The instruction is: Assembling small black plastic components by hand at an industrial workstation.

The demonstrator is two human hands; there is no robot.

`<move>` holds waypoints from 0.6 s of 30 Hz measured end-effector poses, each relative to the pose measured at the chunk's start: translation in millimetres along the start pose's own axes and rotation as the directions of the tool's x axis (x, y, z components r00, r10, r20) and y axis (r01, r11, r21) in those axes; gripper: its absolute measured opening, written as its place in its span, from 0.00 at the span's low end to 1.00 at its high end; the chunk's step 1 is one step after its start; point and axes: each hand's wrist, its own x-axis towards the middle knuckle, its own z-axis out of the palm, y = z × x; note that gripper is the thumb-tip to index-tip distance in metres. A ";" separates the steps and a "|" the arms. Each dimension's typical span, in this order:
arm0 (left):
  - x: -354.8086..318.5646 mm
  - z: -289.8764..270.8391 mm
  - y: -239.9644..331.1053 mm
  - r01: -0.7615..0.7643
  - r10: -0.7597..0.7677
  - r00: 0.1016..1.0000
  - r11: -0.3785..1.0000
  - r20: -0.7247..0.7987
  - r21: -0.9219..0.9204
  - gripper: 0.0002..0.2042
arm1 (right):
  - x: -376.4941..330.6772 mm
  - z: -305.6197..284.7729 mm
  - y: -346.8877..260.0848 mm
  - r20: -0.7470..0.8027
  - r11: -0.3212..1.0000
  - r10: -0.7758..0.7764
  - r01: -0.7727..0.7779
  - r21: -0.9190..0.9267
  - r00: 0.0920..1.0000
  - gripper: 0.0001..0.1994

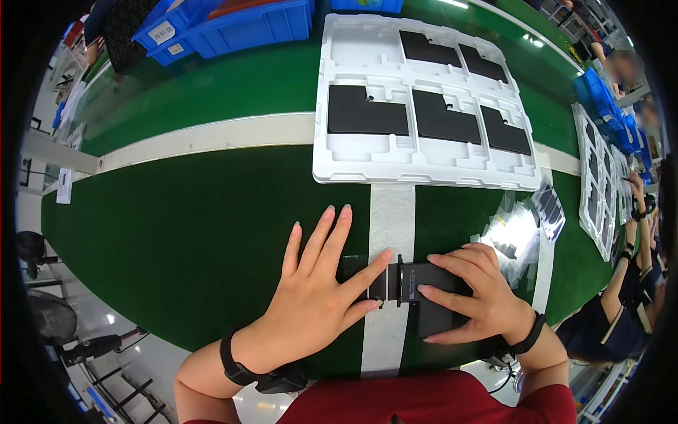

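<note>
A flat, black, L-shaped battery (432, 321) lies on the pale strip and the green mat in front of me. My right hand (477, 293) spans it, with fingertips at its upper and lower edges and another finger on its face. My left hand (318, 297) is spread flat to the left, fingers stretched out. Its index finger and thumb touch a short dark strip (378, 284) next to the battery's left end; whether the two are joined I cannot tell. A white moulded tray (364, 169) beyond my hands bears several similar black batteries (367, 113); its far left compartment is bare.
Crumpled clear film pieces (512, 237) lie right of my hands, beside a small sheet with dark panels (549, 208). Blue bins (251, 32) stand at the far left. Co-workers sit along the right, near another white tray (587, 191). A pale ledge (212, 136) crosses the bench.
</note>
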 end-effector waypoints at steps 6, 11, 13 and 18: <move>1.0 -0.8 -0.2 0.007 -0.007 1.000 1.000 0.009 0.000 0.28 | 1.8 0.8 1.1 -0.002 1.000 -0.004 0.004 -0.026 1.000 0.26; 2.5 -0.3 -0.9 0.003 -0.003 1.000 1.000 0.015 -0.003 0.28 | 1.5 0.8 1.0 0.005 0.998 0.012 -0.012 -0.056 1.000 0.26; 2.3 -0.3 -0.9 0.002 -0.002 1.000 1.000 0.016 -0.001 0.28 | 1.6 1.1 1.1 0.002 0.999 0.012 -0.012 -0.052 1.000 0.26; 1.3 -0.6 -0.8 0.002 -0.002 1.000 1.000 0.013 0.004 0.28 | 1.6 1.6 1.4 -0.007 0.999 0.009 -0.009 -0.043 1.000 0.26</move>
